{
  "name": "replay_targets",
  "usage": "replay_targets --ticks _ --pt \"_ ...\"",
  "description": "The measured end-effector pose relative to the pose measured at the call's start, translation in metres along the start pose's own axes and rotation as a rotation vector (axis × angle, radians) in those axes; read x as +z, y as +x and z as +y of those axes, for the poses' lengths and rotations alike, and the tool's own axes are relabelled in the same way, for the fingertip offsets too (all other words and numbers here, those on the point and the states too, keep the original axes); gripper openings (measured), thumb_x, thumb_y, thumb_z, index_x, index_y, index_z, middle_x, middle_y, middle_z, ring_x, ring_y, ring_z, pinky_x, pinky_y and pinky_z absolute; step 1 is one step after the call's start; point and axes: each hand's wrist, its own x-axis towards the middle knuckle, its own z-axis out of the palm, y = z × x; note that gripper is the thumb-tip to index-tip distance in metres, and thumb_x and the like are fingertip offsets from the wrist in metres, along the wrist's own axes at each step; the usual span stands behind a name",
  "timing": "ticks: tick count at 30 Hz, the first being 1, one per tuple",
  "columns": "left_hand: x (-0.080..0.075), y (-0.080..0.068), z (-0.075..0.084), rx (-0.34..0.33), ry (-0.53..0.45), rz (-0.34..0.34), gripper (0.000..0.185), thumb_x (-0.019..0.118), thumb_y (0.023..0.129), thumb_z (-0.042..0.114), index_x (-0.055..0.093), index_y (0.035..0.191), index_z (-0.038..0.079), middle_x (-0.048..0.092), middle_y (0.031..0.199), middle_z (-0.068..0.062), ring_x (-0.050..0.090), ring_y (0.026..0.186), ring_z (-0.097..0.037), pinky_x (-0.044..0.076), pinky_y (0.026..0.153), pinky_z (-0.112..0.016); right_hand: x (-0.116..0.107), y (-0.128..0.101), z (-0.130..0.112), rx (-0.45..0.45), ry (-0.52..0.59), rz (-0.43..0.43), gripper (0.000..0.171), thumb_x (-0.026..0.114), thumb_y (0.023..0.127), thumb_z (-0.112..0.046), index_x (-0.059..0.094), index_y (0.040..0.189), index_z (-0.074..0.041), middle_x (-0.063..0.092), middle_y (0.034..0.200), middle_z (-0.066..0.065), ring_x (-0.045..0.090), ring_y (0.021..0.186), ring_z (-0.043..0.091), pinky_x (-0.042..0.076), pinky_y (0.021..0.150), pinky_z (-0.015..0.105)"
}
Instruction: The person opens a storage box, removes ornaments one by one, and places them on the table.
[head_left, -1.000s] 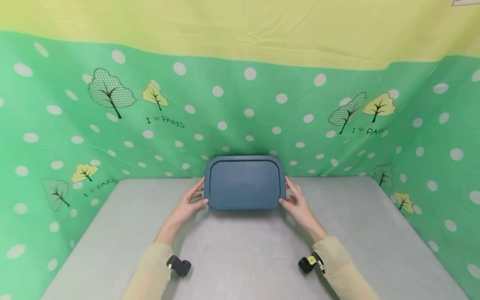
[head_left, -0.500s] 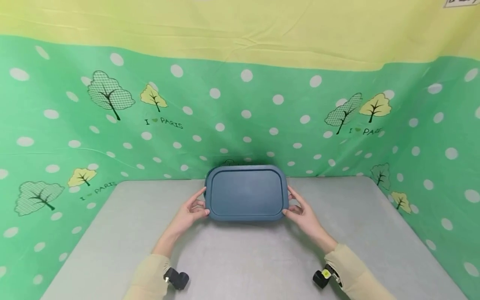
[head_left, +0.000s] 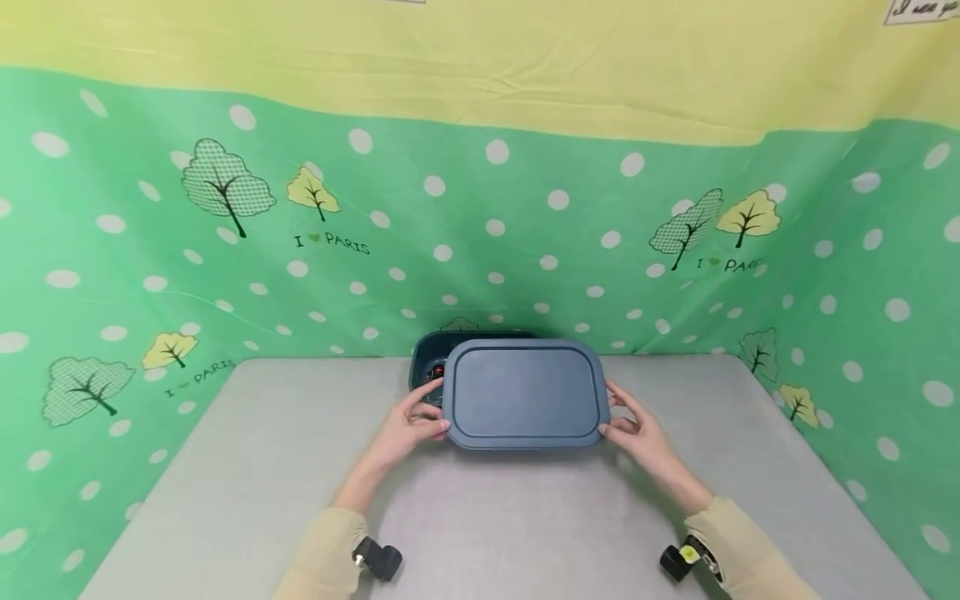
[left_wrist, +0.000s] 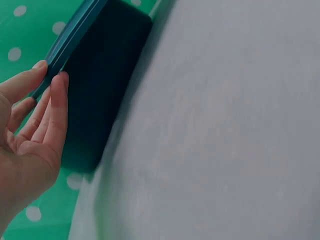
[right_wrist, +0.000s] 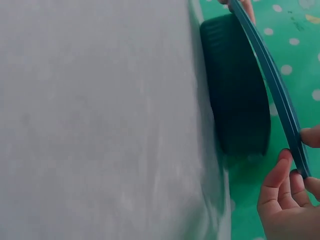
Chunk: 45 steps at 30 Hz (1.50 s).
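Matt blue plastic lid, dark plastic box, smooth grey tabletop.

You see only a corner of the container: the lid covers the rest, and its contents are too small to identify. Your right hand is cut off at the wrist view's edge
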Motion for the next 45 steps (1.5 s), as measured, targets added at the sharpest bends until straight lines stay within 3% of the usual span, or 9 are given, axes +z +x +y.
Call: replay_targets --ticks 5,14,21,29,33,36,39,45 --pt "0.02 0.007 0.001 0.017 -0.04 -0.021 0.072 0.066 0.083 -0.013 0.035 0.147 0.0 0.065 0.088 -0.016 0.068 0.073 -0.016 0.057 0.073 -0.036 -0.021 -0.006 0.002 -0.016 0.011 0.006 0.067 0.059 0.087 0.011 0.03 0.147 0.006 0.042 0.117 0.014 0.061 0.076 0.007 0.05 0.064 0.021" --pt "0.067 0.017 0.007 0.021 -0.047 0.018 0.07 0.069 0.083 -0.009 0.04 0.146 0.003 0.067 0.088 -0.013 0.069 0.072 -0.018 0.058 0.069 -0.033 -0.06 -0.012 0.004 -0.016 -0.018 0.067 0.062 0.06 0.091 0.005 0.035 0.147 0.003 0.045 0.116 0.01 0.062 0.082 0.004 0.051 0.066 0.022" --pt "0.101 0.031 0.004 0.051 -0.055 0.0 0.07 0.069 0.082 -0.01 0.041 0.145 0.002 0.067 0.089 -0.016 0.069 0.07 -0.02 0.058 0.065 -0.033 -0.091 -0.019 0.021 -0.022 -0.22 0.12 0.056 0.06 0.094 -0.003 0.037 0.144 0.006 0.05 0.116 0.0 0.05 0.094 0.004 0.047 0.07 0.02" --pt "0.143 0.045 0.0 0.064 -0.08 0.009 0.069 0.068 0.084 -0.008 0.038 0.146 -0.002 0.067 0.09 -0.017 0.07 0.07 -0.027 0.058 0.066 -0.036 -0.121 -0.021 0.025 0.035 -0.145 0.178 0.052 0.053 0.098 -0.006 0.039 0.148 -0.006 0.049 0.114 -0.016 0.052 0.092 -0.002 0.048 0.072 0.017" --pt "0.161 0.053 0.001 0.051 -0.051 0.053 0.065 0.069 0.085 -0.005 0.041 0.144 -0.001 0.067 0.088 -0.014 0.069 0.068 -0.023 0.058 0.066 -0.035 -0.135 -0.019 0.024 0.044 -0.165 0.191 0.05 0.051 0.101 -0.012 0.038 0.149 -0.007 0.047 0.117 -0.019 0.051 0.094 -0.004 0.047 0.074 0.015" --pt "0.172 0.058 0.004 0.053 -0.001 0.072 0.061 0.069 0.087 -0.001 0.044 0.143 -0.001 0.065 0.088 -0.009 0.069 0.067 -0.019 0.058 0.065 -0.033 -0.145 -0.019 0.024 0.071 -0.191 0.17 0.051 0.048 0.102 -0.016 0.033 0.151 -0.007 0.042 0.125 -0.015 0.048 0.098 -0.008 0.046 0.076 0.014" --pt "0.182 0.063 0.004 0.059 0.033 0.078 0.06 0.068 0.088 -0.001 0.043 0.142 -0.003 0.063 0.087 -0.006 0.069 0.067 -0.019 0.057 0.063 -0.03 -0.152 -0.019 0.024 0.113 -0.155 0.154 0.053 0.046 0.103 -0.016 0.029 0.152 -0.007 0.038 0.136 -0.002 0.046 0.1 -0.012 0.045 0.078 0.013" --pt "0.2 0.073 0.001 0.03 -0.044 0.128 0.058 0.067 0.088 -0.002 0.045 0.141 -0.003 0.061 0.088 -0.005 0.069 0.067 -0.02 0.058 0.066 -0.034 -0.165 -0.016 0.029 0.183 -0.213 0.114 0.061 0.043 0.104 -0.031 0.02 0.153 -0.003 0.014 0.156 0.024 0.039 0.105 -0.014 0.045 0.08 0.013"
